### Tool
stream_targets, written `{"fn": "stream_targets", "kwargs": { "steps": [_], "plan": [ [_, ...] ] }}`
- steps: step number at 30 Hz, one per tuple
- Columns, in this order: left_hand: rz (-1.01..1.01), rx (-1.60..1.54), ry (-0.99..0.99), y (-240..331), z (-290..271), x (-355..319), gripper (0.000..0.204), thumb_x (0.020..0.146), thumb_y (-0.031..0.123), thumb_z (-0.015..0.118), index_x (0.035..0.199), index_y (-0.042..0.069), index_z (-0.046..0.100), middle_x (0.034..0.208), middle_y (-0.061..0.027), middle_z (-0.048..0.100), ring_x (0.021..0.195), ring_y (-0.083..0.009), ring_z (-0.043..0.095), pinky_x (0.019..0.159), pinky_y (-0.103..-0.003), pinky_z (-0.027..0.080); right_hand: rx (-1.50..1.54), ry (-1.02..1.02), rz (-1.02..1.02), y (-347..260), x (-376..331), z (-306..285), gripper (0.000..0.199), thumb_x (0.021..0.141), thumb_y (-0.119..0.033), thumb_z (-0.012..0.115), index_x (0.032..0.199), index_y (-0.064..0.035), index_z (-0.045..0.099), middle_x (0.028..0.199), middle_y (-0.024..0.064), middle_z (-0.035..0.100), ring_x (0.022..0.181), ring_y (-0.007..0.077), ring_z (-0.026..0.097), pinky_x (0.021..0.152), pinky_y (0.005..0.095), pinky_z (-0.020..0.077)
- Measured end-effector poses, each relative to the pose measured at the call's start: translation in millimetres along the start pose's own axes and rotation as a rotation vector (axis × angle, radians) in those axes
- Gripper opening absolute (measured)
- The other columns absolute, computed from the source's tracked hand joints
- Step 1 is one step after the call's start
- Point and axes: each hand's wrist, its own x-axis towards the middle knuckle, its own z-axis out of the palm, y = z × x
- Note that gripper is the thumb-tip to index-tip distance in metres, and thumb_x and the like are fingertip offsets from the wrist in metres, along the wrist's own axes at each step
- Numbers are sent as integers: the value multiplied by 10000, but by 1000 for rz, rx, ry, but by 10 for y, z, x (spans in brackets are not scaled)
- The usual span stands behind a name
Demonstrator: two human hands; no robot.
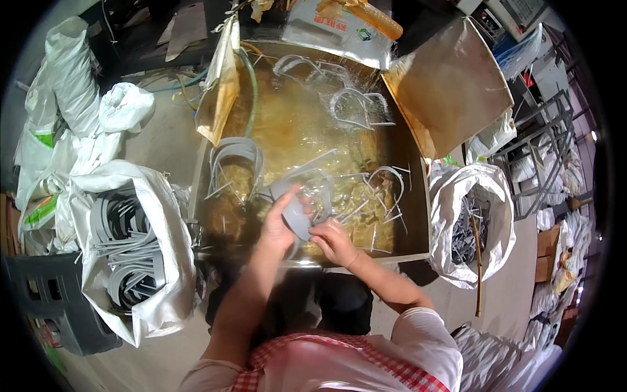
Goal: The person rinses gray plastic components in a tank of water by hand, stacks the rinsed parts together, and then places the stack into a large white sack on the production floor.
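Toward six o'clock over the tub [392,257], I note left fingers [281,205] closed round a grey curved piece [298,221], right fingers [322,231] pinching its edge, presumably two-handed to steady it.

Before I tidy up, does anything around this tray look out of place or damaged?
A brown stick juts past the rim of the white sack on the right, unlike the grey scraps inside. The board at the tray's upper right has brownish stains along its edge. The held grey piece is too blurred to judge.
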Motion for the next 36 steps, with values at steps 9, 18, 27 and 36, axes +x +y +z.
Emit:
{"fn": "stream_targets", "kwargs": {
  "steps": [9, 18, 27, 36],
  "plan": [
    [-46, 586, -239, 343, 151, -254, 362, 728, 59, 578, 1064, -9, 460, 798, -139, 576, 790, -256, 602, 704, -370, 492, -506, 248, 252, 430, 309, -569, 440, 702, -108, 649, 1107, -27, 499, 1158, 144, 495, 1088, 289, 457, 924, 392, 343],
    [-407, 576, -519, 194, 325, -449, 509, 712, 16, 644, 1164, -38, 417, 1061, -158, 547, 872, -265, 597, 745, -417, 509, 164, -678, 341, 246, 1164, -357, 447, 782, -147, 540, 1216, -68, 471, 1199, 144, 513, 1102, 286, 490, 938, 375, 377],
    [7, 738, -505, 718, 414, -311, 726, 703, 195, 681, 1289, -46, 328, 1083, -156, 555, 982, -194, 548, 843, -304, 442, 82, -367, 559, 371, 1364, -546, 432, 718, -55, 576, 1147, -93, 538, 1101, 121, 581, 997, 234, 564, 859, 327, 435],
    [-86, 787, -480, 550, 354, -531, 561, 604, 23, 690, 1090, -59, 421, 650, -146, 569, 550, -216, 566, 507, -326, 471, 224, -735, 269, 327, 1637, -545, 863, 576, -278, 768, 1310, -89, 356, 1249, 180, 456, 1154, 281, 449, 961, 371, 387]
  ]
}}
